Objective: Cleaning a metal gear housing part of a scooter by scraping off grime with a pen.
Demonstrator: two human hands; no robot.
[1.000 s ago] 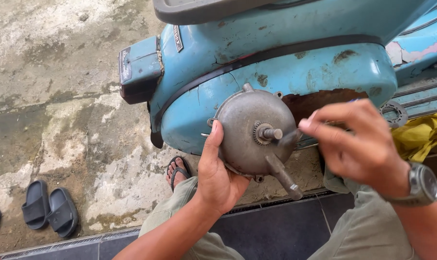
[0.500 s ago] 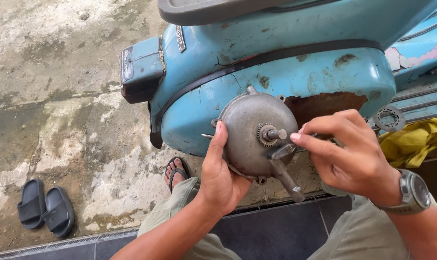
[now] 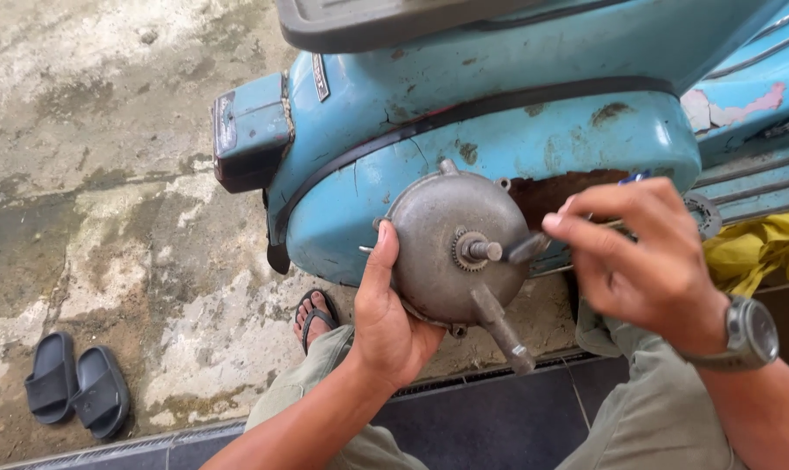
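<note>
Clearly, in the head view, the left hand (image 3: 386,322) is cupping the round grey metal housing (image 3: 454,244) from its 8 o'clock edge, thumb lying up along the rim and palm underneath, so it is closed around the part and carrying it. The housing is sitting in front of the blue scooter (image 3: 499,113), against its side panel, with a toothed shaft (image 3: 480,251) sticking out at the centre and a lever arm (image 3: 501,329) hanging toward 5 o'clock. The right hand (image 3: 647,261), a wristwatch (image 3: 749,332) on its wrist, is reaching in from 3 o'clock with fingers (image 3: 577,228) pinched together near a small stub just right of the shaft; whether they are actually gripping anything I cannot tell. Doing this well probably means keeping the left palm steady under the housing so it is not tipping while the right fingertips are working. A pair of black sandals (image 3: 74,387) is lying on the concrete floor (image 3: 107,174) at 8 o'clock, well apart.
</note>
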